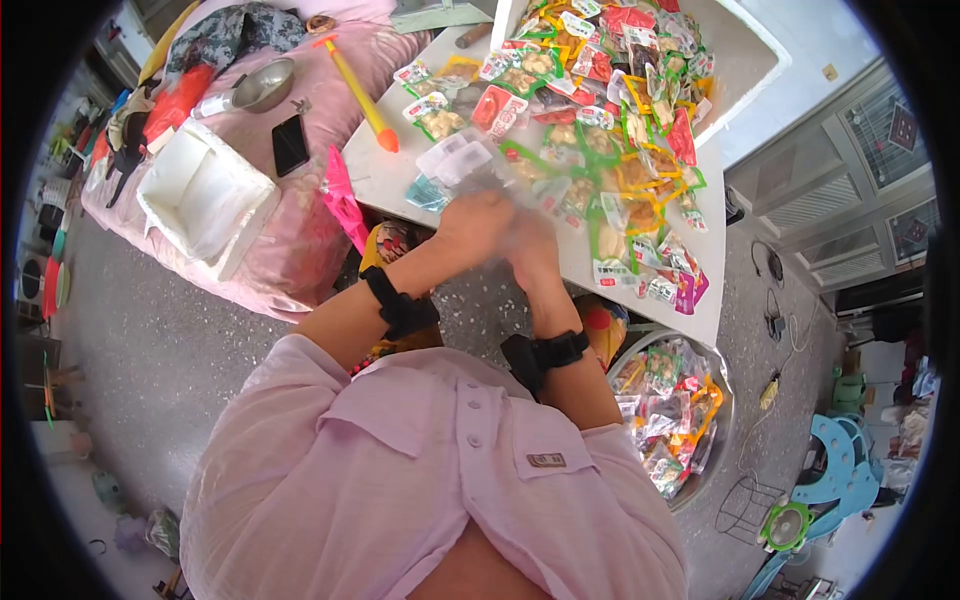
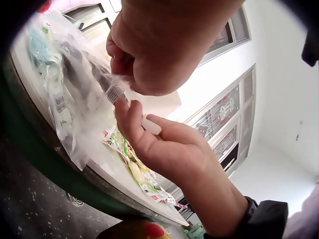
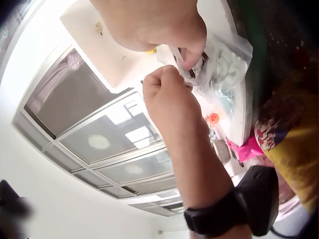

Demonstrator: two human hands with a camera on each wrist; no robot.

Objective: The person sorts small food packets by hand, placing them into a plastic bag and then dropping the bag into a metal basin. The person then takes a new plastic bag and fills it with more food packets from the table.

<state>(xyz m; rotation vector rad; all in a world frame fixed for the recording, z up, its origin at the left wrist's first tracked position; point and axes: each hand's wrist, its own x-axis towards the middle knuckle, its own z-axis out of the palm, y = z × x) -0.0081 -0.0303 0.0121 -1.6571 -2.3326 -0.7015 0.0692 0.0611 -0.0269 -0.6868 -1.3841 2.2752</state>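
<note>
My left hand (image 1: 472,226) grips the upper edge of a clear plastic bag (image 1: 462,160) over the table's near edge. Inside the bag, pale and bluish contents (image 2: 60,94) show through the film. My right hand (image 1: 535,255) is close beside the left, its fingers at the bag's opening. Between its thumb and fingers is a small white plastic piece (image 2: 151,126) with a rounded end. In the right wrist view, the right hand (image 3: 154,25) is above and the left hand (image 3: 172,92) below, fists nearly meeting at the bag.
Small snack packets (image 1: 600,180) cover the white table (image 1: 385,180) and spill from a foam box (image 1: 745,60). A metal basin (image 1: 722,430) of packets stands at the right. On the pink bed lie an open foam box (image 1: 255,215), a phone (image 1: 290,145) and a pan (image 1: 265,88).
</note>
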